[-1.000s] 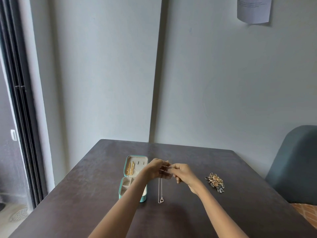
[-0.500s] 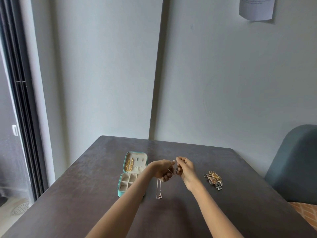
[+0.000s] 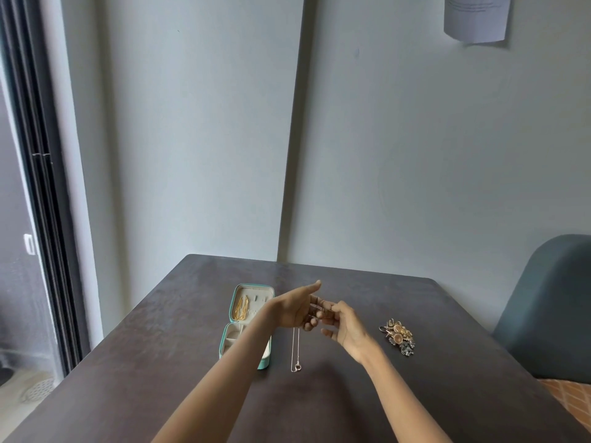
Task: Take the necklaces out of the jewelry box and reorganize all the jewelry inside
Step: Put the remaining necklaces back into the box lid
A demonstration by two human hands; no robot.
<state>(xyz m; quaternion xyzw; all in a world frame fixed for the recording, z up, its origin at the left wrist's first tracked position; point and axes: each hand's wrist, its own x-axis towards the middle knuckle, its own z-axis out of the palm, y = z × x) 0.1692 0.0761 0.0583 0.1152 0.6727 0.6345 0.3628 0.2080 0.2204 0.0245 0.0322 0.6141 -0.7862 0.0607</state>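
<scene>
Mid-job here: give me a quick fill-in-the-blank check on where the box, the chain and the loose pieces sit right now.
1. The teal jewelry box lies with its lid ____.
2. A gold necklace rests in the box's ____ half.
3. The thin chain hangs from the left hand and the right hand, its pendant at the ____ end.
4. The pile of loose jewelry lies on the table on the person's ____ side.

Missing words: open; lid; lower; right
</scene>
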